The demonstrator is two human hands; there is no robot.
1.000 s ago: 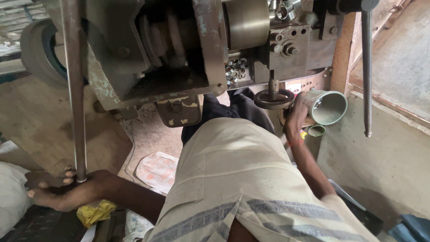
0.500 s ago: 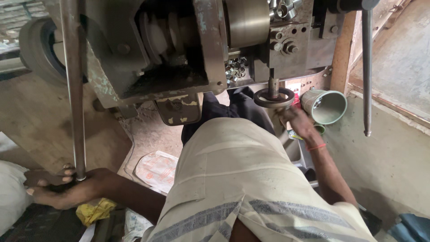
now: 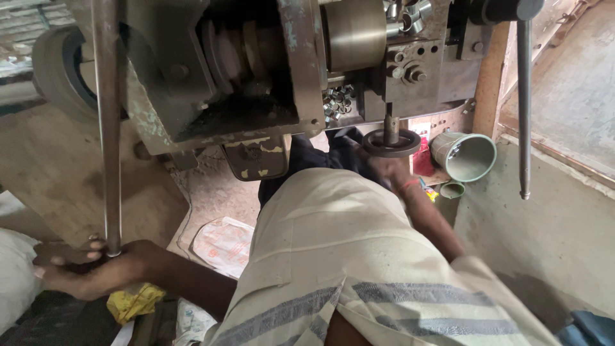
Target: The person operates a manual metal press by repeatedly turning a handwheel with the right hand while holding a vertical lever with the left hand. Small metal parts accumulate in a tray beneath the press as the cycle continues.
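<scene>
Long steel rod (image 3: 107, 122) at the left, standing nearly upright, long axis running from the machine at the far top down to its near lower end; lower end pointing down into the left hand (image 3: 90, 272). Left hand by far the nearer to it: fingers (image 3: 70, 255) curled about the rod's foot and the dark flat piece beside it, thumb side closed in, gripping rather than spread. Farther right, across the pale shirt and lap, right hand (image 3: 389, 168) just under the dark round handwheel (image 3: 391, 142) on its short vertical spindle, touching or nearly so; cannot tell how those fingers are set, since the wheel and wrist hide them. Just right of that, a green cup (image 3: 466, 156) lying tilted, mouth toward the near right. Second thin rod (image 3: 524, 109) hanging upright at the far right, well apart from both hands. Grey machine body (image 3: 256, 77) across the far top.
</scene>
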